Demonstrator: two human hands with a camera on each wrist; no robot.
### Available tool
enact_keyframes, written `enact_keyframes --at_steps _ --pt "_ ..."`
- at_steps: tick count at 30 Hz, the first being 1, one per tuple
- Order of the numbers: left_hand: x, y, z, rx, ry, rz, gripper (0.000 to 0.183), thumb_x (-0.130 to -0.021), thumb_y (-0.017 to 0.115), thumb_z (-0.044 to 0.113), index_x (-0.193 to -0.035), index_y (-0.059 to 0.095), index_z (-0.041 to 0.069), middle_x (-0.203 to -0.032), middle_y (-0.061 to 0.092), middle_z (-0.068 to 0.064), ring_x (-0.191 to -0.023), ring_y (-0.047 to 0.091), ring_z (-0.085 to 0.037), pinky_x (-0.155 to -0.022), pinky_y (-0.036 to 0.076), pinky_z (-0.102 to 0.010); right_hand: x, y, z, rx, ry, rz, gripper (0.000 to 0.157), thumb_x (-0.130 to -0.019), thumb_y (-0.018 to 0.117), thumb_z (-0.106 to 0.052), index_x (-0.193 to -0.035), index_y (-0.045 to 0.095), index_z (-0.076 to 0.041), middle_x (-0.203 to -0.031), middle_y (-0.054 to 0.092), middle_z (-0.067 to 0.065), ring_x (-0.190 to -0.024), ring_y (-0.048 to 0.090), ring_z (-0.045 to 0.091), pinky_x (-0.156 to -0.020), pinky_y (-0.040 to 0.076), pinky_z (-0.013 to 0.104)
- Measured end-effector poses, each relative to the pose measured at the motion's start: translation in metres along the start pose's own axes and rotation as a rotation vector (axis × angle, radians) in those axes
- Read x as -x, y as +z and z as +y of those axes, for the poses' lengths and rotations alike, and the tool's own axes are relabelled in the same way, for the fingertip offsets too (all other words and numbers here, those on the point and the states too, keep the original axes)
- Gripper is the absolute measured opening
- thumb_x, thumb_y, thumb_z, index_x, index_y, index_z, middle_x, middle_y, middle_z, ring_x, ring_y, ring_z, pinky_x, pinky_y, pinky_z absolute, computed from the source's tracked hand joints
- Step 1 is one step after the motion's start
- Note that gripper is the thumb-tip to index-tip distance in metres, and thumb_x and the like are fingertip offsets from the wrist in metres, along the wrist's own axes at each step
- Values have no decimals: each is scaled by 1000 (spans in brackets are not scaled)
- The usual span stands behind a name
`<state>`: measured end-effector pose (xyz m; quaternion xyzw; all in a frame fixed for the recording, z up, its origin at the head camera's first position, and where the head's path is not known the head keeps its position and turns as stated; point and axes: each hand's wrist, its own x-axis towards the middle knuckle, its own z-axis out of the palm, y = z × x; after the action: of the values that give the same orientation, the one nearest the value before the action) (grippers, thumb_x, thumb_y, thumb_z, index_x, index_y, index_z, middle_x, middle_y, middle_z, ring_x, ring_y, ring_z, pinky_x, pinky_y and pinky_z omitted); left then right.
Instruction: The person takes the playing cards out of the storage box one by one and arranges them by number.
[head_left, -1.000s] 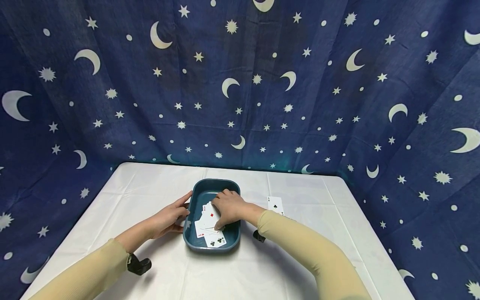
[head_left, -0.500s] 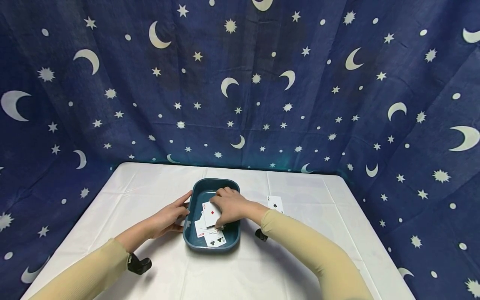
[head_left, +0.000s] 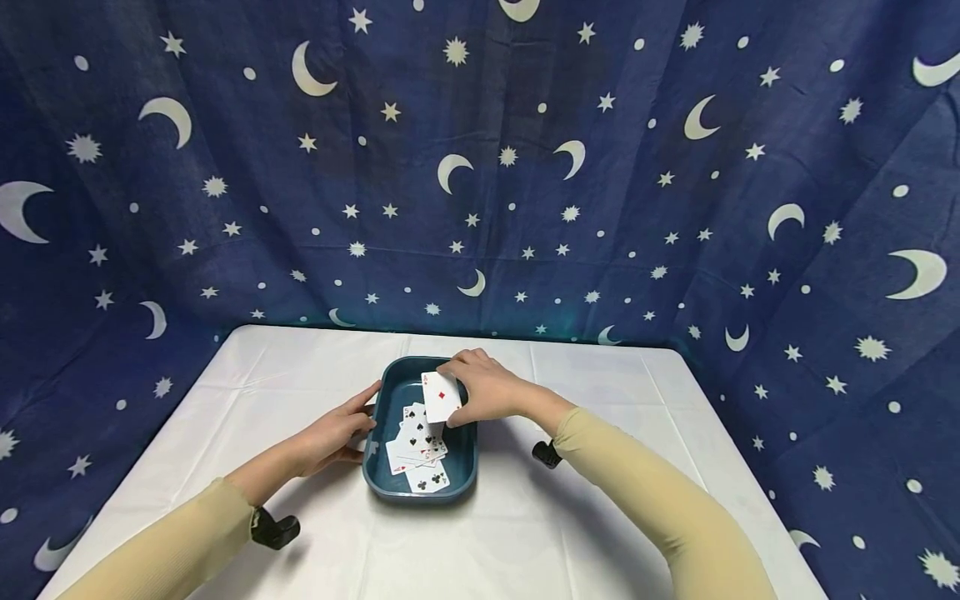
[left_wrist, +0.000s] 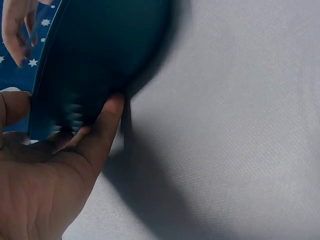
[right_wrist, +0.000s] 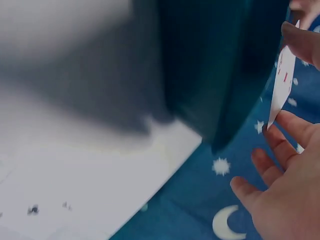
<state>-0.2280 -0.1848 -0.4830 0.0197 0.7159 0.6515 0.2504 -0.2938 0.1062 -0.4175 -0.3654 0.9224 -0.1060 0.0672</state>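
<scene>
My right hand [head_left: 491,387] pinches an ace of diamonds [head_left: 441,396] between thumb and fingertips, raised over the right side of a dark teal tray [head_left: 382,479]. In the right wrist view the card [right_wrist: 283,80] shows nearly edge-on. A spade card [head_left: 415,427] lies face up in the tray, on a loose spread with a red card and a club card [head_left: 427,478]. My left hand [head_left: 337,433] holds the tray by its left wall, fingers along the outside, one fingertip at the rim in the left wrist view.
A white cloth [head_left: 315,358] covers the table. Blurred black marks [right_wrist: 33,209] show on a white surface in the right wrist view. Behind the table hangs a blue curtain [head_left: 420,275] with moons and stars. Black wrist cameras [head_left: 274,530] sit under both wrists.
My right hand has lifted the ace of diamonds off the pile, up and to the right, uncovering the spade card. The left hand stays at the tray. My right arm now hides the clubs ace.
</scene>
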Motion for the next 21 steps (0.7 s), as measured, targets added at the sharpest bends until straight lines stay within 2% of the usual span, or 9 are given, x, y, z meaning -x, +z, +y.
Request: enact_keyframes --at_steps 7,14,21 --pt "0 -1 -1 -5 13 2 78 -99 47 11 -166 11 30 -166 18 -23 -134 44 -39 -83 55 -47 24 -20 24 -73 49 43 89 -73 84 -47 -151 50 -20 -144 47 3 -134 37 23 -111 34 45" --pt "-1 -2 -1 3 20 -2 77 -100 47 11 -166 12 31 -165 20 -23 -128 49 -36 -81 55 -46 45 -26 51 -105 76 76 90 -71 87 -42 -150 51 -19 -145 45 5 -131 37 24 -108 36 46" --pt "-1 -2 -2 6 19 -10 77 -101 47 12 -166 12 32 -166 18 -22 -128 49 -36 -82 55 -46 75 -31 85 -168 162 94 92 -70 91 -36 -151 50 -20 -145 44 8 -131 35 28 -106 37 54"
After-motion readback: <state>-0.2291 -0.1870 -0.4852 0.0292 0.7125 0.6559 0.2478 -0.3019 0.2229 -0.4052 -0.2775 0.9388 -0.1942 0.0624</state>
